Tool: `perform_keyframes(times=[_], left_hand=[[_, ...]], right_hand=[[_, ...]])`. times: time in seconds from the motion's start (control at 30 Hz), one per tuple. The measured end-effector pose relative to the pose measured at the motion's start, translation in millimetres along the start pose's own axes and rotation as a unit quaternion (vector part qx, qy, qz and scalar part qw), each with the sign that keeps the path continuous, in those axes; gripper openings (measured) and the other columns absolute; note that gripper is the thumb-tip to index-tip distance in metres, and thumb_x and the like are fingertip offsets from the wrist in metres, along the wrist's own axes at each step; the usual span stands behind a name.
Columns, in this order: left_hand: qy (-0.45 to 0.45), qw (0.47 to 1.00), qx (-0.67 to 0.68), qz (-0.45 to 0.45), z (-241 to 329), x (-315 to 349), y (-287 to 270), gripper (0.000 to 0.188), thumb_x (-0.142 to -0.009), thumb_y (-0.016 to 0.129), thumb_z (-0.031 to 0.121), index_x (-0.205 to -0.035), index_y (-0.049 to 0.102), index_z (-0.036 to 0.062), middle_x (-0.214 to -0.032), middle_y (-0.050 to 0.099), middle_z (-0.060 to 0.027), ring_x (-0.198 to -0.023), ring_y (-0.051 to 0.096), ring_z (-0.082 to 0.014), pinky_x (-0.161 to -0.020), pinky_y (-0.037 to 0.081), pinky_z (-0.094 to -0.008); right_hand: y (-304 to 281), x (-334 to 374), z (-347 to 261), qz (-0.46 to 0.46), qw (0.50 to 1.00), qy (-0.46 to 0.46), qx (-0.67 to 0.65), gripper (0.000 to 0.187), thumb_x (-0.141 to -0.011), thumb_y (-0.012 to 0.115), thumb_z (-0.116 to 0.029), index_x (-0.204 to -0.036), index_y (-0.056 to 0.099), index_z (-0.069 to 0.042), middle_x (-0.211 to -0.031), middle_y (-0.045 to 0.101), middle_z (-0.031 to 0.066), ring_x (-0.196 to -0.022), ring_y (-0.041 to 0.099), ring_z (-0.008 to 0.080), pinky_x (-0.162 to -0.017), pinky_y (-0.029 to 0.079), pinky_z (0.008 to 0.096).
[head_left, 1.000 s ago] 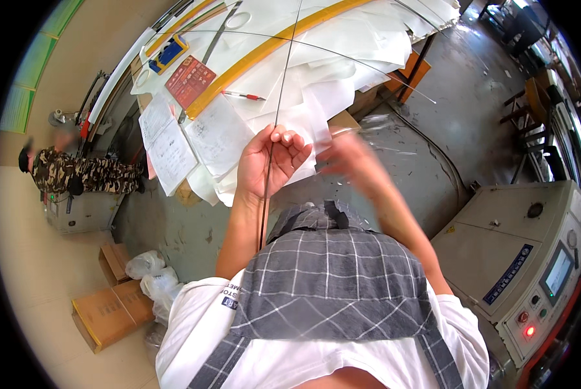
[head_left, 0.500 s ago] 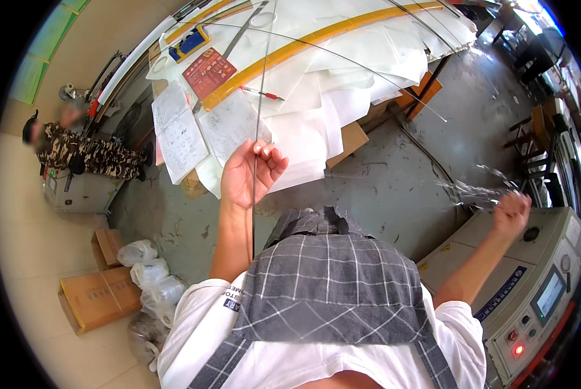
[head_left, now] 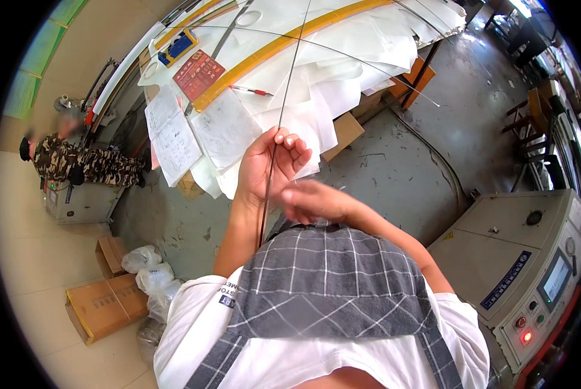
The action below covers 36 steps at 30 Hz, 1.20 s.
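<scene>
- One right hand [head_left: 313,200], blurred, at about five o'clock from the left hand [head_left: 274,162]; whether its fingers hold anything, I cannot tell.
- Left thumb and forefinger pinch a dark rod [head_left: 266,204] toward twelve, likely steadied along the forearm [head_left: 242,227].
- Yellow strip [head_left: 258,58] near twelve, perhaps weighting white sheets [head_left: 339,91].

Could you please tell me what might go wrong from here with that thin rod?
The thin rod runs along the left forearm, so it might scrape the skin if it slips in the grip of the left hand. The right hand, blurred, shows close beside the rod and could knock it. The white sheets lie loose, some edges hanging down, and the rod might snag them if it dips.
</scene>
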<state>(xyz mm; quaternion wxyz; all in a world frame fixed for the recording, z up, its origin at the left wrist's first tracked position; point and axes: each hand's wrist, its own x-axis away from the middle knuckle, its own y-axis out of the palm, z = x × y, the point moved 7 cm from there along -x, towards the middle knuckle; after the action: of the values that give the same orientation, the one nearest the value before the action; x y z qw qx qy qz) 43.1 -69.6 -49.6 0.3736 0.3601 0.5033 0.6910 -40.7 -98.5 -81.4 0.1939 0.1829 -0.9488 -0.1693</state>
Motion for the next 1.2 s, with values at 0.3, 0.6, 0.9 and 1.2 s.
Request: perform_keyframes(times=[0.3, 0.6, 0.9, 1.2], left_hand=[[0.064, 0.997, -0.011, 0.034, 32, 26, -33, 0.025, -0.093, 0.045, 0.021, -0.074, 0.048, 0.0045, -0.081, 0.053, -0.0072, -0.095, 0.057, -0.023, -0.097, 0.043, -0.0423], [0.088, 0.993, -0.061, 0.047, 42, 23, -24, 0.025, -0.094, 0.043, 0.02, -0.073, 0.048, 0.0058, -0.079, 0.054, -0.0065, -0.093, 0.058, -0.0228, -0.097, 0.041, -0.0441], [0.06, 0.993, -0.099, 0.026, 24, 2, 2, 0.025, -0.095, 0.04, 0.02, -0.074, 0.047, 0.0068, -0.077, 0.052, -0.0055, -0.093, 0.058, -0.0232, -0.097, 0.041, -0.0442], [0.026, 0.996, -0.085, 0.014, 12, -1, 2, 0.026, -0.095, 0.04, 0.022, -0.075, 0.047, 0.0061, -0.08, 0.052, -0.0056, -0.092, 0.057, -0.0226, -0.096, 0.042, -0.0416]], right_hand=[[-144, 141, -29, 0.184, 0.83, -0.321, -0.417, 0.037, -0.093, 0.041, -0.022, -0.059, 0.031, -0.016, -0.048, 0.023, -0.0045, -0.037, 0.019, 0.0071, -0.033, 0.016, 0.0245], [-302, 469, 25, 0.476, 0.56, -0.597, -0.322, 0.027, -0.089, 0.038, -0.014, -0.063, 0.044, -0.006, -0.055, 0.036, 0.0011, -0.048, 0.033, 0.0128, -0.044, 0.03, 0.0246], [-203, 192, -14, 0.583, 0.686, -0.405, -0.16, 0.028, -0.089, 0.052, -0.03, -0.101, 0.058, -0.005, -0.099, 0.059, 0.007, -0.093, 0.057, 0.0194, -0.08, 0.046, 0.0338], [-1, 6, -14, -0.034, 0.986, -0.04, -0.161, 0.034, -0.089, 0.053, -0.032, -0.065, 0.043, -0.011, -0.051, 0.032, -0.0041, -0.044, 0.03, 0.0078, -0.041, 0.024, 0.0249]])
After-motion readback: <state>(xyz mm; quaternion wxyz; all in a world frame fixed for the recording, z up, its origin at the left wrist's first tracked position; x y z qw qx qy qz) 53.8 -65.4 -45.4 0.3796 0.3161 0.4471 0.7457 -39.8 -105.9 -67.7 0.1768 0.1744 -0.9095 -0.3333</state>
